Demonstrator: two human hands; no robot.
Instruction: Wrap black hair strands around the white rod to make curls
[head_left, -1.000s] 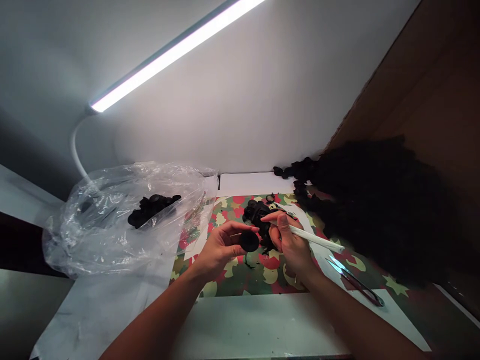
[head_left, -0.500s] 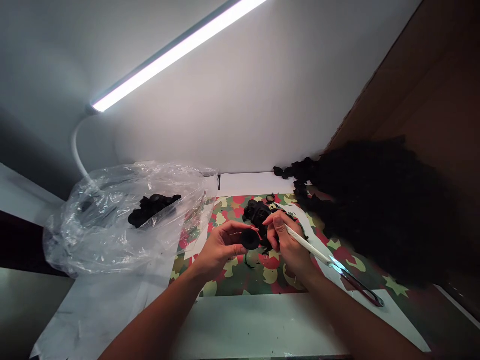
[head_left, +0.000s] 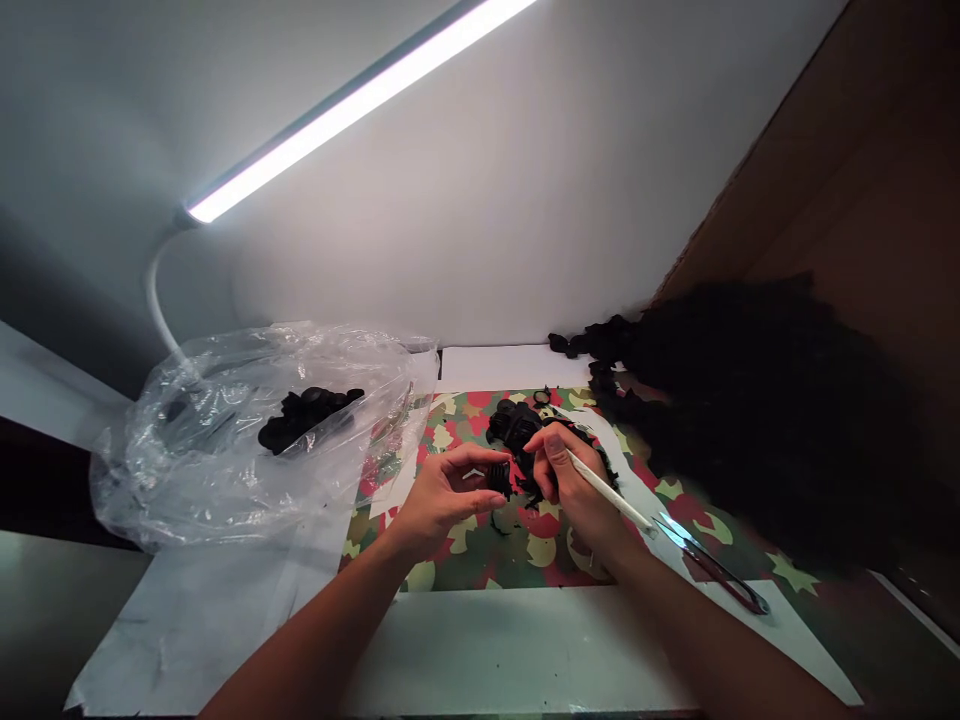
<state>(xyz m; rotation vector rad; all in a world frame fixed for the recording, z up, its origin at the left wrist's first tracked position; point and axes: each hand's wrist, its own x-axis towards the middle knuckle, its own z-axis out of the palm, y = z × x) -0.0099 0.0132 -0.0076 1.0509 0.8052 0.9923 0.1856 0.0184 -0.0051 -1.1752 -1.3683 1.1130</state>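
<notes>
Between thumb and fingers, my left hand (head_left: pixel 442 500) pinches a small black ribbed rubber-like part (head_left: pixel 498 480), now seen from its side. My right hand (head_left: pixel 570 475) grips a white pen-like stick (head_left: pixel 611 492), its rear end pointing down to the right; the working tip is hidden by the fingers. Just behind both hands lies a small heap of similar black parts (head_left: pixel 514 425) with thin black scraps (head_left: pixel 534 492) around it. A black ring (head_left: pixel 541 397) rests beyond the heap.
A clear plastic bag (head_left: pixel 225 470) holding black parts (head_left: pixel 307 415) lies left. Metal tweezers or scissors (head_left: pixel 712 568) lie at right on white paper. A large black pile (head_left: pixel 750 420) fills a cardboard box (head_left: pixel 862 180). A lit lamp (head_left: pixel 360 110) hangs above the patterned sheet (head_left: pixel 480 570).
The black part in my left hand has been turned, from its round face showing to its ribbed side showing. My right hand keeps the stick, shifting only slightly.
</notes>
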